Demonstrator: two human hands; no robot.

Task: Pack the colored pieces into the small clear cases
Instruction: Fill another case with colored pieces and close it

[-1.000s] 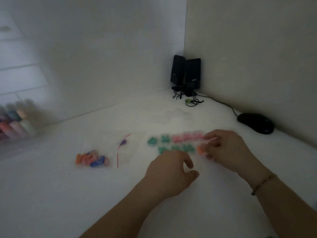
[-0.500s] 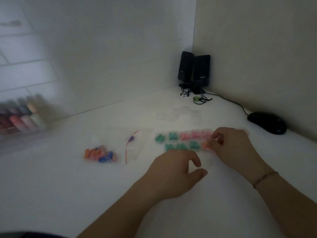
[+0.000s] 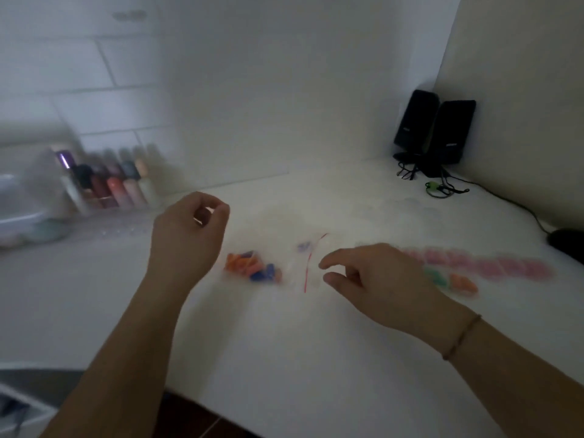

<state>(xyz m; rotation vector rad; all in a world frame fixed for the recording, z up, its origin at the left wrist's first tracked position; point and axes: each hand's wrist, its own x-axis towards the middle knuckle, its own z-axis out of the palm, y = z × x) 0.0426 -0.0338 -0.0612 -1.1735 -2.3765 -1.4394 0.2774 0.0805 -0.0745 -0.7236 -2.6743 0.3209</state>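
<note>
A blurred row of small clear cases with pink pieces point(image 3: 480, 263) lies at the right of the white table, with green pieces point(image 3: 436, 276) and an orange piece point(image 3: 463, 284) in front of it. Orange and blue loose pieces point(image 3: 252, 268) sit in a clear bag at the middle. Another clear bag with a red strip point(image 3: 311, 267) holds a purple piece point(image 3: 303, 247). My left hand point(image 3: 189, 235) hovers above and left of the loose pieces, fingers loosely curled, holding nothing. My right hand point(image 3: 373, 279) is low beside the red-strip bag, fingers relaxed and holding nothing.
Two black speakers point(image 3: 436, 131) with cables stand in the far right corner. A black mouse point(image 3: 568, 249) lies at the right edge. A rack of coloured bottles point(image 3: 117, 184) stands at the far left. Faint clear cases point(image 3: 410, 205) lie behind the row.
The view has swung left. Both hands left the row of cases: my left hand rose and went left, and my right hand moved left to the red-strip bag.
</note>
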